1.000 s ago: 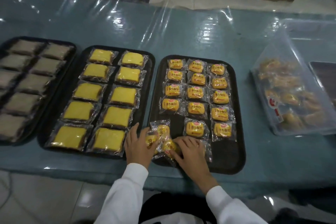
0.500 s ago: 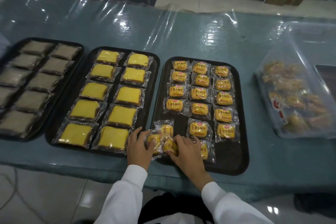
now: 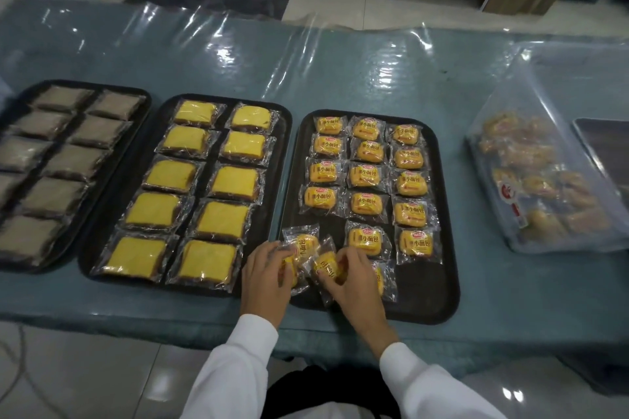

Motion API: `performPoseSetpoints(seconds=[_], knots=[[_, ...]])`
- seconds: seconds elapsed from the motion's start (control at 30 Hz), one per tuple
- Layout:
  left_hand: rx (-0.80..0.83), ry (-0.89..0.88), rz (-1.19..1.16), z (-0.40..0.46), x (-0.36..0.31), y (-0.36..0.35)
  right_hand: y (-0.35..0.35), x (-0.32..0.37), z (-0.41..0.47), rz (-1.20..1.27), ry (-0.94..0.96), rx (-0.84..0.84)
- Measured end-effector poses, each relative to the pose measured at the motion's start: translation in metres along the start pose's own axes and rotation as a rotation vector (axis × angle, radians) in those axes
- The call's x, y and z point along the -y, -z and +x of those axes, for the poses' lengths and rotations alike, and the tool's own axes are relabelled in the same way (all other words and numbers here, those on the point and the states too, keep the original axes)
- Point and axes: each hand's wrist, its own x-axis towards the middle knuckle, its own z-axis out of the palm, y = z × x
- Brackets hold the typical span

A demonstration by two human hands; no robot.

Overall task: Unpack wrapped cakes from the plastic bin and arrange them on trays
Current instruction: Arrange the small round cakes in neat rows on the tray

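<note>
The left hand point(image 3: 263, 274) curls its fingers around a small wrapped cake point(image 3: 289, 269) at the near-left corner of the right-hand black tray point(image 3: 442, 282). The right hand point(image 3: 354, 277) pinches a second wrapped cake point(image 3: 325, 265) just beside it, fingertips bent over the wrapper. A third loose cake point(image 3: 304, 243) lies just beyond both sets of fingers, touching the held ones. Farther past the fingertips, neat rows of cakes point(image 3: 366, 177) fill the tray. The clear plastic bin point(image 3: 544, 180) sits well off to the right of the right hand.

Both hands point(image 3: 265, 269) on wrapped cakes point(image 3: 326, 267)
</note>
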Motion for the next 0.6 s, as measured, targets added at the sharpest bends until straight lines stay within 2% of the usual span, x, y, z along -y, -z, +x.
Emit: performPoseSetpoints(seconds=[0.17,0.3,0.47,0.6], knots=[[0.122,-0.152,0.027,0.004,-0.029,-0.018,0.024,-0.018,-0.004,0.196,-0.194,-0.195],[0.392,-0.432,0.064,0.003,-0.06,-0.04,0.041,-0.042,-0.011,0.263,-0.331,-0.308],[0.581,-0.668,0.181,-0.005,-0.089,-0.081,0.067,-0.079,-0.025,0.242,-0.474,-0.403],[0.596,-0.856,0.276,-0.011,-0.106,-0.103,0.078,-0.101,-0.039,0.151,-0.555,-0.462]])
